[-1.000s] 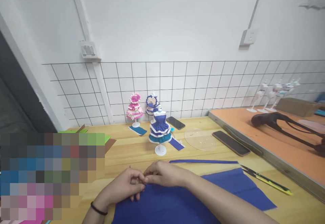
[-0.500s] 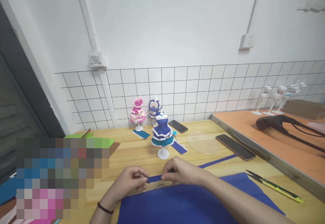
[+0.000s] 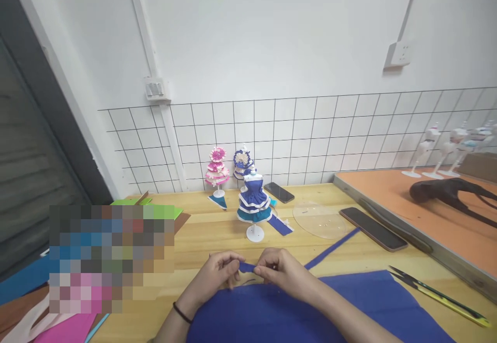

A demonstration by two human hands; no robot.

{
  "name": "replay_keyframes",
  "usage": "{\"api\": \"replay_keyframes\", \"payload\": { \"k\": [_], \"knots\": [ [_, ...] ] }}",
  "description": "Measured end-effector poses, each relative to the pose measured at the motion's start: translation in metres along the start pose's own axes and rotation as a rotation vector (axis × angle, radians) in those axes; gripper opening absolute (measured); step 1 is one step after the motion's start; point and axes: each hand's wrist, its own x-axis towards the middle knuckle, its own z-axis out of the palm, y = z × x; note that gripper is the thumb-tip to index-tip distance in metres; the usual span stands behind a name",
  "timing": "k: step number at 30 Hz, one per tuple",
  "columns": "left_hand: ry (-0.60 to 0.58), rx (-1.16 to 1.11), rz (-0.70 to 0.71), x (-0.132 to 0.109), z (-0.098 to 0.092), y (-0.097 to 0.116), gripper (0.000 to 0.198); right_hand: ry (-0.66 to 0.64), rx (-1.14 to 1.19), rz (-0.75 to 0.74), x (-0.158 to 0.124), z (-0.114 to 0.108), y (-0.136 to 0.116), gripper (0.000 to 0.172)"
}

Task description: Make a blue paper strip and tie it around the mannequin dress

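Blue strip [image 3: 247, 267] shows as a short length between the two hands, low in the middle of the frame, and seems to run on behind the right hand [image 3: 276, 271] as the slanting blue length toward the phone [image 3: 373, 228] at right. Nearest, along the bottom edge, a blue sheet [image 3: 267, 312] covers part of the counter [image 3: 186, 244], with the right forearm across it. A thin dark scrap [image 3: 246, 282] lies near its far edge.

The strip could well crease or fold crooked, since only fingertips pin so narrow a piece; a hard pull could slip it from one side. A low forearm might drag or wrinkle the sheet, and the strip's loose end, right by the phone, could snag if swept sideways.

The left hand [image 3: 224, 274] is nearly closed, thumb and forefinger pinching the strip's left end. The right hand is likewise drawn into a pinch farther along it, other fingers curled.

Scissors [image 3: 440, 297] lie at lower right, beside the sheet's right edge. Farther off come a clear disc [image 3: 318, 221] and a small blue piece [image 3: 280, 224], then a blue dress [image 3: 254, 198] upright on its stand, with a pink dress [image 3: 217, 169] behind it to the left.
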Motion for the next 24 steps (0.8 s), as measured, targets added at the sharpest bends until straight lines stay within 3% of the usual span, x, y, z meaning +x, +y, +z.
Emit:
{"api": "replay_keyframes", "payload": {
  "k": [4,8,17,24],
  "knots": [
    [0.028,0.033,0.000,0.001,0.006,-0.002,0.040,0.008,-0.042,-0.015,0.001,0.004,-0.002,0.032],
    [0.067,0.044,-0.020,0.001,0.005,-0.003,0.040,-0.008,-0.045,-0.004,0.001,0.005,0.000,0.033],
    [0.187,0.026,-0.016,0.001,-0.014,-0.003,0.039,-0.066,0.071,0.121,0.000,-0.011,0.023,0.034],
    [0.264,0.031,0.019,0.000,-0.029,-0.001,0.040,-0.090,0.140,0.152,-0.005,-0.029,0.023,0.034]
  ]
}}
